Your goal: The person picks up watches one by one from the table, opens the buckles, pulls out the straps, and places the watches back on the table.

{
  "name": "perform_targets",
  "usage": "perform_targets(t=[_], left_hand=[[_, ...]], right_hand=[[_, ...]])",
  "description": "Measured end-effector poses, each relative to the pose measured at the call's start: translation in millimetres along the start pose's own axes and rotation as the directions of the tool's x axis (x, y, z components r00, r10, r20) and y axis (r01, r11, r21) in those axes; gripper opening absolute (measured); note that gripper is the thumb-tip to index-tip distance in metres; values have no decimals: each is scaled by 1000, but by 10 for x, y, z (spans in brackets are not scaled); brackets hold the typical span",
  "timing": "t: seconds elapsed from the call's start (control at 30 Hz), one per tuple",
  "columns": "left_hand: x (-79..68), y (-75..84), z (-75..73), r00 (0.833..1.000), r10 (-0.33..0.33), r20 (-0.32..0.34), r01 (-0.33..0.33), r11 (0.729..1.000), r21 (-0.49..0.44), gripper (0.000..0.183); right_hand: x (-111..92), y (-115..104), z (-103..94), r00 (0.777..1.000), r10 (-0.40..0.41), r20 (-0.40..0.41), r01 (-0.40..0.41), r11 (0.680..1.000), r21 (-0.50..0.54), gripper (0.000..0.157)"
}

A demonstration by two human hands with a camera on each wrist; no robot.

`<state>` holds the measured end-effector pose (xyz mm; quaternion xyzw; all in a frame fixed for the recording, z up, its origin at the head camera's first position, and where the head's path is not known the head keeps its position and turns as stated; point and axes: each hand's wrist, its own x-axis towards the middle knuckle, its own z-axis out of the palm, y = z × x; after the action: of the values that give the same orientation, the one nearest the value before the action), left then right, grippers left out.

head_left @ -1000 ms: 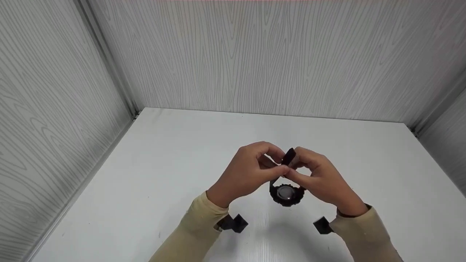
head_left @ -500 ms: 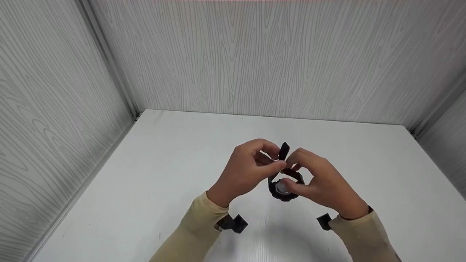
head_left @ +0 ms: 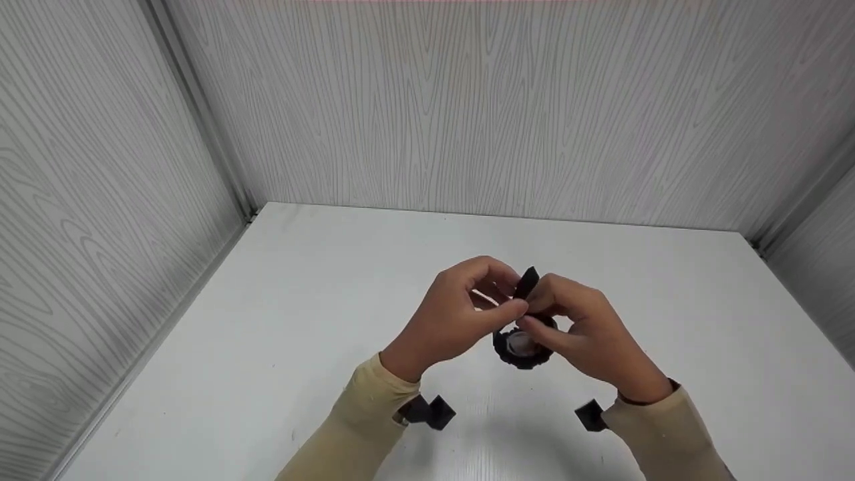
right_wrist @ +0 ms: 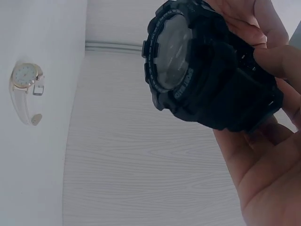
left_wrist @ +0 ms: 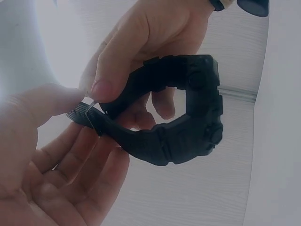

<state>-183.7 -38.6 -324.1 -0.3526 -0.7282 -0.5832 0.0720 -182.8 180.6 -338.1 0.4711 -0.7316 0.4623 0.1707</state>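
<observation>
A black sports watch (right_wrist: pixel 214 89) is held up between both hands, its strap bent into a loop. Its round face (right_wrist: pixel 173 52) appears in the right wrist view. My left hand (head_left: pixel 454 317) pinches the strap between thumb and fingers near the metal buckle (left_wrist: pixel 94 123). Beyond that buckle pokes the ribbed strap end (left_wrist: pixel 77 115). My right hand (head_left: pixel 584 327) grips the strap close beside it, its thumb pressed on the band in the left wrist view. From the head view, fingers cover the buckle; only the strap tip (head_left: pixel 527 282) and the watch case below show.
A watch with a white strap (right_wrist: pixel 23 101) and gold-rimmed dial lies on the white surface in the right wrist view. The white table (head_left: pixel 320 267) is bounded by wood-grain panels (head_left: pixel 427 120) at the back and sides. Black cameras (head_left: pixel 437 412) sit at both wrists.
The right thumb first dropped over the watch face, then came back up to the strap beside the left fingers. The strap tip swung left, then back right. The left hand barely moved.
</observation>
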Motion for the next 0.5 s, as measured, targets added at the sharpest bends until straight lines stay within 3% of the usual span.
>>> perform_targets(t=[0.27,0.5], left_hand=[[10,-13,-1,1000,-24,-9,23,999,-34,16],[12,-40,2,997,-68,-30,67,997,-22,18]], right_hand=[[11,-29,6,997,50,-62,-57,992,-116,22],[11,18,47,988,-106,-111,76,966,-246,26]])
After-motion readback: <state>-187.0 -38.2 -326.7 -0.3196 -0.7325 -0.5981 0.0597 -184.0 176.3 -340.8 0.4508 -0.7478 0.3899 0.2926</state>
